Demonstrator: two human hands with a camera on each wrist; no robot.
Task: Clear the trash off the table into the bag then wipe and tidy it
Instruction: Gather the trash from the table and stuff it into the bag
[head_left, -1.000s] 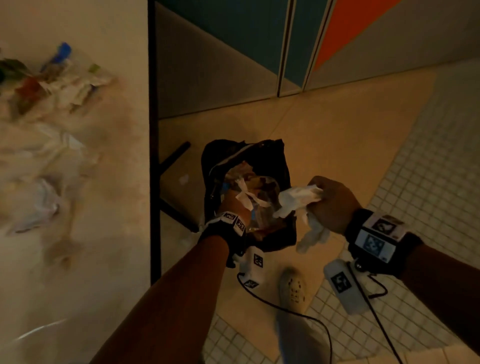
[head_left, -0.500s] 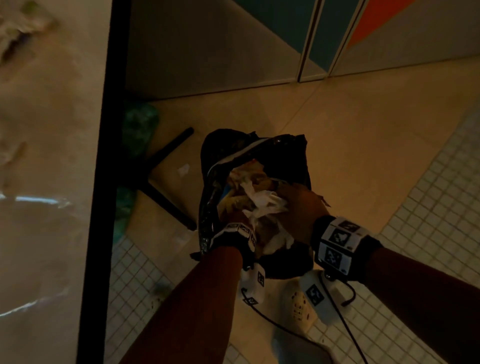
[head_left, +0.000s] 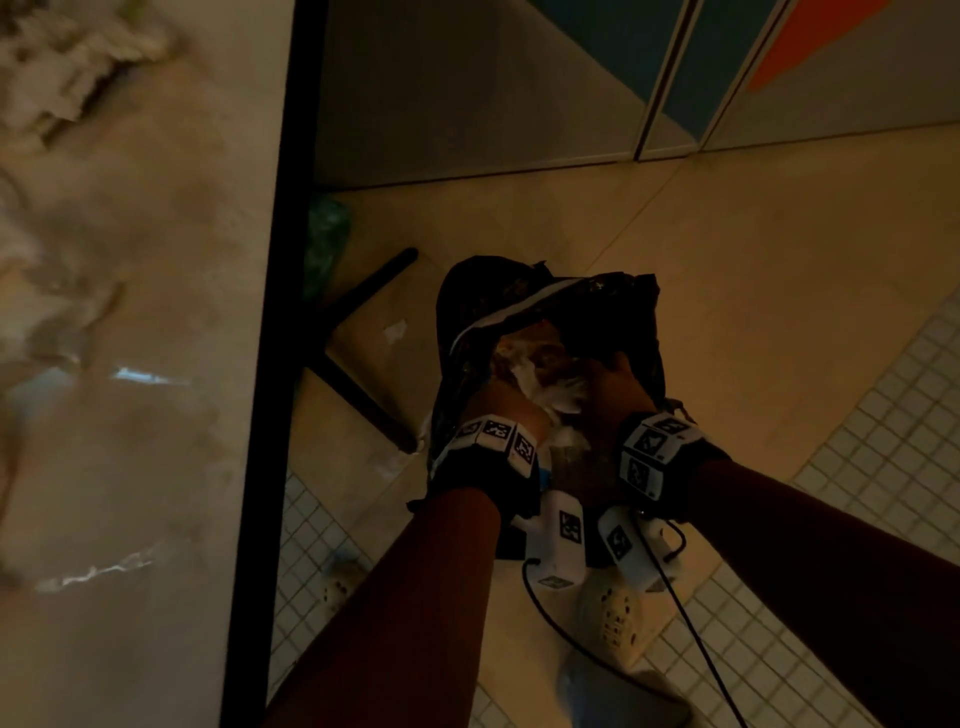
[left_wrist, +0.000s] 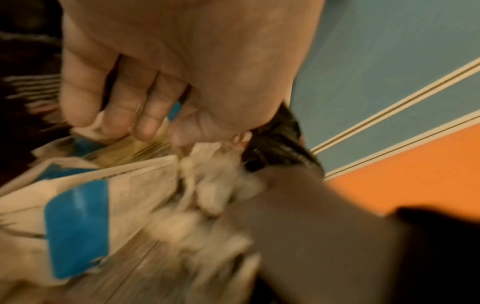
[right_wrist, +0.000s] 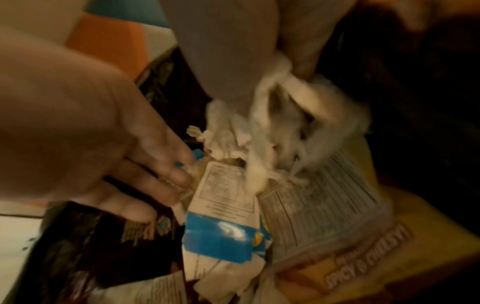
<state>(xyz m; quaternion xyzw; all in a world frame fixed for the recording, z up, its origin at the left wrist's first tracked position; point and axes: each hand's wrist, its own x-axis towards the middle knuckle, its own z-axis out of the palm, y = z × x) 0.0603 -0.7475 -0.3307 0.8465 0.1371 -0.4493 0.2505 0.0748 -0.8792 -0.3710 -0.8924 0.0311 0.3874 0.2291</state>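
Observation:
A black trash bag (head_left: 597, 312) stands open on the floor beside the table (head_left: 156, 467). My left hand (head_left: 504, 405) is at the bag's near rim; in the left wrist view its fingers (left_wrist: 145, 127) curl down over the trash and the thumb pinches the black plastic (left_wrist: 272, 148). My right hand (head_left: 613, 384) grips a wad of white tissue (head_left: 561, 400) inside the bag mouth. The right wrist view has the tissue (right_wrist: 285, 107) hanging from my right hand (right_wrist: 233, 51) over a blue-and-white carton (right_wrist: 221, 236) and a yellow snack packet (right_wrist: 363, 257). More crumpled trash (head_left: 67, 67) lies blurred on the table's far corner.
The table's black edge (head_left: 280, 364) runs down the left, with a black table foot (head_left: 363, 364) and something green (head_left: 324, 234) on the floor under it. My pale shoe (head_left: 613, 618) stands behind the bag. A wall with blue and orange panels (head_left: 727, 78) closes the far side.
My right hand has carried the tissue from above the bag's right side down into the bag mouth. The left hand stayed at the rim. My head has turned right, off the table.

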